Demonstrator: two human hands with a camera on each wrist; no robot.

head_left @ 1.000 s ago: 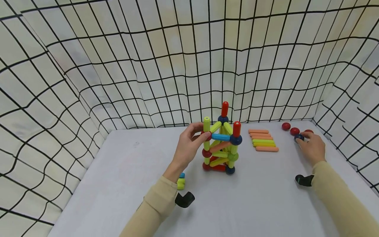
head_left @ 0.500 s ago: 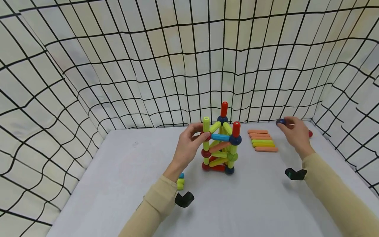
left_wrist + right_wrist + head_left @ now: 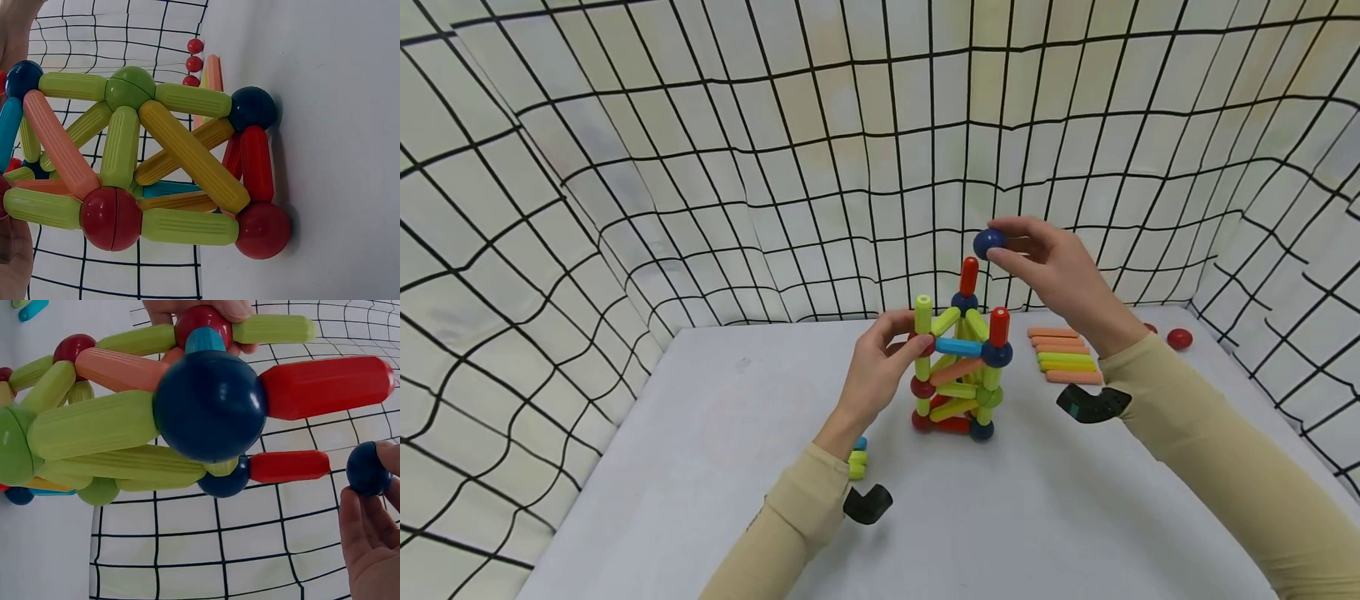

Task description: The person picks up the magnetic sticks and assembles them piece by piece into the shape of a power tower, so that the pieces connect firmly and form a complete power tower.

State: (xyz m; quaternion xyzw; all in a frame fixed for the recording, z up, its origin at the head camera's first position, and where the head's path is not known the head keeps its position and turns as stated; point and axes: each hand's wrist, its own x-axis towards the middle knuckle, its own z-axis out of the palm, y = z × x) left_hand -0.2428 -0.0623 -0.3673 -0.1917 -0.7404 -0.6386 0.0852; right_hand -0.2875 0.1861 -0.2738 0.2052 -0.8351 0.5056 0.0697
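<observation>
A tower of magnetic rods and balls (image 3: 958,390) stands upright on the white table, with two red rods and one lime rod pointing up from its top. My left hand (image 3: 883,367) pinches the red ball (image 3: 203,326) at the tower's upper left corner, below the lime rod (image 3: 923,310). In my right hand (image 3: 1060,271), thumb and fingers pinch a dark blue ball (image 3: 989,243). That ball is just above the rear red rod (image 3: 969,275); in the right wrist view it sits close off the end of that rod (image 3: 289,466).
Several orange and yellow-green rods (image 3: 1067,357) lie in a row right of the tower. Red balls (image 3: 1180,338) rest near the table's back right corner. Short blue and lime pieces (image 3: 857,460) lie beside the left forearm. A black grid netting (image 3: 805,183) encloses the back and sides.
My right hand has lifted the blue ball from beside the red balls and carried it left and up to above the tower's rear red rod. The left hand stays in place.
</observation>
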